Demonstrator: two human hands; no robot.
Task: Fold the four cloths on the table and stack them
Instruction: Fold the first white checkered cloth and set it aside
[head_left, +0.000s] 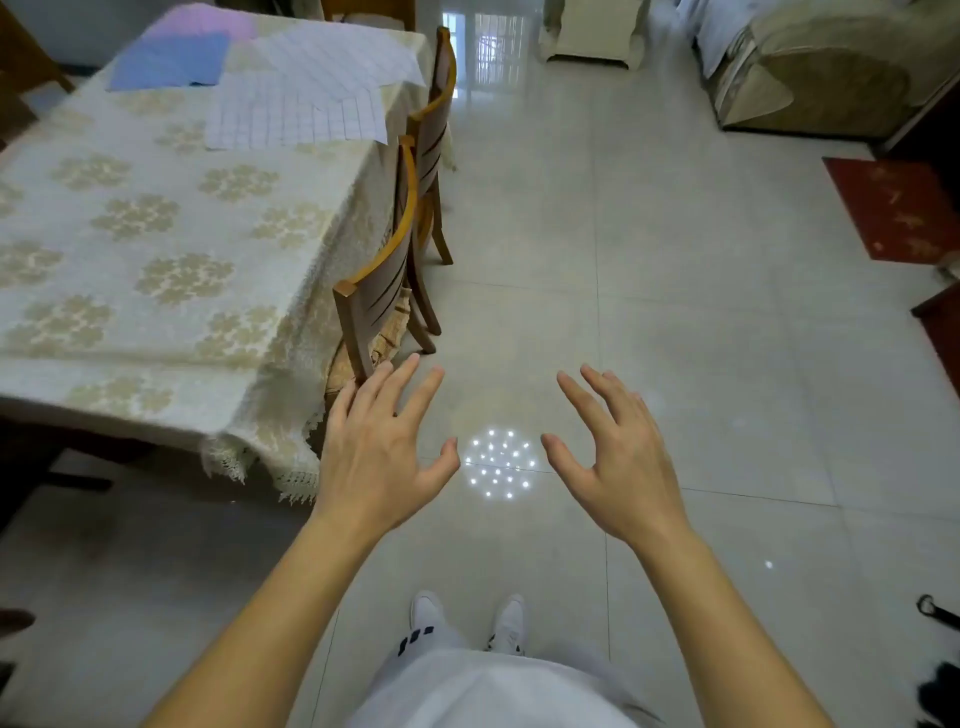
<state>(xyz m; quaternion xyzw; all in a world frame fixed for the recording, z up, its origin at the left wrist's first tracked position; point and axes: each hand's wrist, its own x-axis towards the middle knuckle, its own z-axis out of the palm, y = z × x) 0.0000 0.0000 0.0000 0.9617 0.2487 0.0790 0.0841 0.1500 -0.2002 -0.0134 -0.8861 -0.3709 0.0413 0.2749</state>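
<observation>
Head view: left hand (376, 447) and right hand (615, 457) are held spread and empty; four cloths (291, 88) are seen at 11 o'clock on the worktop (130, 249).

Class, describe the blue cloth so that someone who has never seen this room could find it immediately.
Start at the table with the floral cream cover, left of two wooden chairs. At its far end lie four cloths; the blue cloth lies leftmost. It is plain solid blue, unlike the pink cloth behind it and the two white checked ones to its right.

no text, label, brand, number or sign can be read anywhere in this view.
</observation>
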